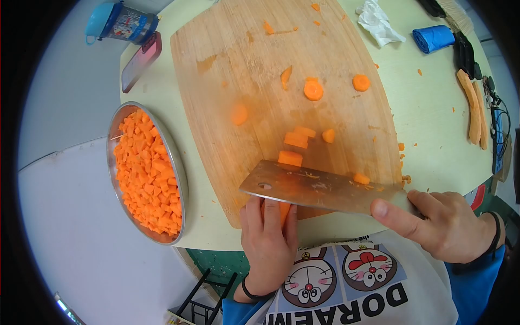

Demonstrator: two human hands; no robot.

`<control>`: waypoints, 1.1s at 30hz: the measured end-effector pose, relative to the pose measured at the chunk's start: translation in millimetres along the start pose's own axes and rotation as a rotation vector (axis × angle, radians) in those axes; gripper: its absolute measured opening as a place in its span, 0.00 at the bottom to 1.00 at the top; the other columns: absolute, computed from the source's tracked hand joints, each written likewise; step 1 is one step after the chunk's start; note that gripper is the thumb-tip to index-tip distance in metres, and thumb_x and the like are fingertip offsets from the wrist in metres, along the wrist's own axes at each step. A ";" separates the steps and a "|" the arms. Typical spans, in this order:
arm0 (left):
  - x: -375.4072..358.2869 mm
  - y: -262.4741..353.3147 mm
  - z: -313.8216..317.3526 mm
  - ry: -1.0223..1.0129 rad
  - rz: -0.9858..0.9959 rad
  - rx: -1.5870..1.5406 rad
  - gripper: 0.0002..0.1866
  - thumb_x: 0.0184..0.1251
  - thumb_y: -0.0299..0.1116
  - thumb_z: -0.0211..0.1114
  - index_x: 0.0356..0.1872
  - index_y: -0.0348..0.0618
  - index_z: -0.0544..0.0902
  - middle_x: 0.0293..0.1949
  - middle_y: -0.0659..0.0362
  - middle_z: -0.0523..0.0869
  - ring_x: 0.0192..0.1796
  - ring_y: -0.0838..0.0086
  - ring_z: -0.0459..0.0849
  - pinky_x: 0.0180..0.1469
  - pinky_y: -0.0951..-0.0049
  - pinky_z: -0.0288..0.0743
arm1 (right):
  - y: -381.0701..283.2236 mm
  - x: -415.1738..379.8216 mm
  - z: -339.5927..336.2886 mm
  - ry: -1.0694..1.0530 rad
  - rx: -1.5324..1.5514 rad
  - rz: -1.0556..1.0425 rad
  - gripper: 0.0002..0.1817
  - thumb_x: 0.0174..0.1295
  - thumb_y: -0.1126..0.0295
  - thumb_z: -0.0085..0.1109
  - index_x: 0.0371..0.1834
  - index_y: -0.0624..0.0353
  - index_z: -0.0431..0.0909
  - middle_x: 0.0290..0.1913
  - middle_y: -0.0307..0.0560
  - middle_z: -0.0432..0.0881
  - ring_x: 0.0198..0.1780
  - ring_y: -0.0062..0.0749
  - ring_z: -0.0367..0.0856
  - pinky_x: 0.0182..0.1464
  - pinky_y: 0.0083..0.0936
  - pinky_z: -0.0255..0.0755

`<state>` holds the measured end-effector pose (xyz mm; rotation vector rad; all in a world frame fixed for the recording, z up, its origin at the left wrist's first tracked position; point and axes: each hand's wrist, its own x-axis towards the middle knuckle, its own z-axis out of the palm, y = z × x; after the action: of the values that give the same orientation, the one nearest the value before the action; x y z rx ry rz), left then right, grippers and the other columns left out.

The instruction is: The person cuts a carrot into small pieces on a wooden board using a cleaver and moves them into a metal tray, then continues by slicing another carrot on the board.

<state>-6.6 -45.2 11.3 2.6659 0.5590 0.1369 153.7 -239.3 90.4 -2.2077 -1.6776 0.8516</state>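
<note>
My right hand (447, 225) grips the handle of a wide cleaver (319, 187), its index finger laid along the blade. The blade spans the near part of a wooden cutting board (216, 81), tip to the left. Under its left end, my left hand (269, 235) holds down a piece of carrot (285, 212) with its fingers bent round it. Just beyond the blade lies a thick carrot chunk (290, 158), with cut carrot pieces (296, 140) behind it. Carrot rounds (313, 90) and scraps are scattered farther up the board.
A metal bowl (182, 179) full of diced carrot stands left of the board. Behind it are a phone (142, 62) and a blue container (130, 24). On the right lie crumpled tissue (376, 23), a blue roll (433, 39) and long tan pieces (469, 105).
</note>
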 end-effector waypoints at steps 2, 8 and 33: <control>0.6 -0.3 -0.4 -0.001 0.027 0.007 0.20 0.54 0.26 0.66 0.50 0.35 0.76 0.44 0.47 0.74 0.40 0.55 0.75 0.39 0.65 0.72 | -1.3 1.2 -1.5 -0.017 -0.036 0.000 0.40 0.48 0.76 0.59 0.69 0.49 0.59 0.23 0.46 0.68 0.16 0.31 0.71 0.16 0.23 0.64; 0.6 4.6 -4.3 -0.073 -0.107 -0.072 0.19 0.51 0.21 0.65 0.48 0.39 0.77 0.49 0.48 0.74 0.50 0.50 0.73 0.49 0.60 0.70 | 0.0 7.5 1.6 0.037 -0.028 -0.015 0.39 0.48 0.76 0.59 0.68 0.50 0.61 0.21 0.43 0.64 0.15 0.31 0.69 0.15 0.23 0.63; 1.7 -0.1 1.1 0.042 0.068 0.082 0.28 0.52 0.27 0.64 0.58 0.33 0.72 0.44 0.48 0.76 0.40 0.58 0.76 0.39 0.66 0.74 | -15.6 37.3 2.2 -0.084 -0.095 0.089 0.40 0.44 0.82 0.54 0.68 0.52 0.62 0.18 0.42 0.68 0.16 0.29 0.70 0.18 0.25 0.68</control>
<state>-4.8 -44.8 10.3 2.7682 0.4977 0.1944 146.4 -199.8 85.5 -2.3565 -1.7015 0.9170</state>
